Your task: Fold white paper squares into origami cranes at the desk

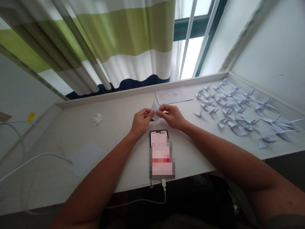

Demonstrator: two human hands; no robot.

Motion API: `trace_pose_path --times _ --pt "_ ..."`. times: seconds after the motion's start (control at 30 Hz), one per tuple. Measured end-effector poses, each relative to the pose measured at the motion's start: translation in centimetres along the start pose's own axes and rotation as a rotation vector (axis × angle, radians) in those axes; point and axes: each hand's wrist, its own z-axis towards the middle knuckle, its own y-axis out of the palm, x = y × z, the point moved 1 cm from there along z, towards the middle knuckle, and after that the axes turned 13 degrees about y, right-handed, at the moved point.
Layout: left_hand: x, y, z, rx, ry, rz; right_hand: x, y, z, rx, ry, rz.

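Observation:
Between my two hands, above the middle of the white desk (pixel 190 152), is a small piece of folded white paper (pixel 154 107) with a pointed top. My left hand (pixel 141 122) pinches its left side, thumb in front. On the right side, my right hand (pixel 172 117) grips it with thumb and fingers. Some fingers behind the paper are hidden. Just below the hands lies a phone (pixel 159 137) with its screen lit and partly blurred, a white charging cable (pixel 164 184) plugged into its lower end.
Many folded white paper cranes (pixel 234 106) crowd the desk's right side. A sheet with markings (pixel 173 95) lies at the back. To the left are a crumpled tissue (pixel 97 119), a plain white paper sheet (pixel 85 158) and looping white cables (pixel 35 160). A striped curtain (pixel 124 35) hangs behind.

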Motion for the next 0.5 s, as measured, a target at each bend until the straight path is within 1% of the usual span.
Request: trace_pose_path --times 0.17,0.33,0.5 --pt "0.03 0.04 -0.06 -0.010 0.008 0.019 0.12 -0.08 0.04 -0.012 0.014 0.030" --pt "-0.12 -0.10 0.03 -0.005 0.019 0.045 0.45 0.06 0.17 -0.032 0.067 0.069" --pt "0.16 -0.18 0.06 -0.007 0.010 0.038 0.61 0.03 0.33 0.001 0.047 0.058"
